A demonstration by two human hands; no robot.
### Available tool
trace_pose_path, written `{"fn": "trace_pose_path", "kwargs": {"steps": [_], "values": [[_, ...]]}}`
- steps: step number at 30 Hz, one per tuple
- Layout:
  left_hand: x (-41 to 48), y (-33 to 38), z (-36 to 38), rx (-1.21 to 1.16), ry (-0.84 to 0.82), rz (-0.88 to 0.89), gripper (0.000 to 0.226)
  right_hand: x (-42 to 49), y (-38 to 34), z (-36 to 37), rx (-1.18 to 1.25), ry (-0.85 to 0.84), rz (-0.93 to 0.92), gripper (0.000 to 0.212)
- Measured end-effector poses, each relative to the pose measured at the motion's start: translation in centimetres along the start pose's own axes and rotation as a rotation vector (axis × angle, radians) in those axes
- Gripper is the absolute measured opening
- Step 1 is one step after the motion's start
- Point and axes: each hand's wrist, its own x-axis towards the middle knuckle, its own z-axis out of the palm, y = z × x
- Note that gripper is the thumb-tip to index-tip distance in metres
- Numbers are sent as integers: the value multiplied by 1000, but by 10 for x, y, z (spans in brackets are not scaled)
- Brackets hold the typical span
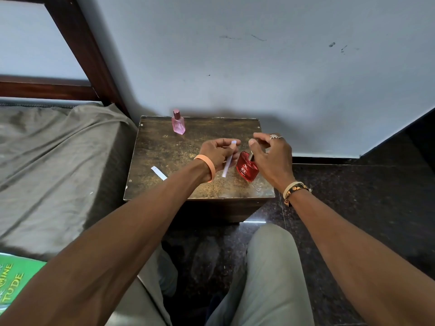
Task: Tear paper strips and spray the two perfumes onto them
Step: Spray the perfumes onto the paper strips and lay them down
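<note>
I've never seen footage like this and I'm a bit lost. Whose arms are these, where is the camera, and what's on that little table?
There is no machine here: these are a person's two bare arms, filmed by one wide-angle camera worn on their head, looking forward and down. The left hand pinches a white paper strip. The right hand is curled over the top of a red perfume bottle, which is tilted, so it seems to be held. On the small wooden table a pink perfume bottle stands upright near the wall, and a second paper strip lies flat at the left. A bed is beside the table.
</note>
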Motion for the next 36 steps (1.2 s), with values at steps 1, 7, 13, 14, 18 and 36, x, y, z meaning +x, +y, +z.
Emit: {"fn": "trace_pose_path", "kwargs": {"steps": [1,7,13,14,18,36], "values": [[-3,2,-3,17,-4,26,17,0,-7,-3,46,-11,11,30],[-27,16,-24,204,-71,179,21,-1,-49,-13,250,-342,240,31],[-57,29,-37,293,-76,255,28,-13,-72,-18,382,-454,361,19],[-61,31,-39,296,-78,260,29,-14,-74,-18,394,-465,371,19],[-82,40,-45,315,-65,281,31,-22,-90,-21,387,-498,357,20],[-105,60,-105,-83,428,156,12,-16,-145,-45,653,-492,493,13]]}}
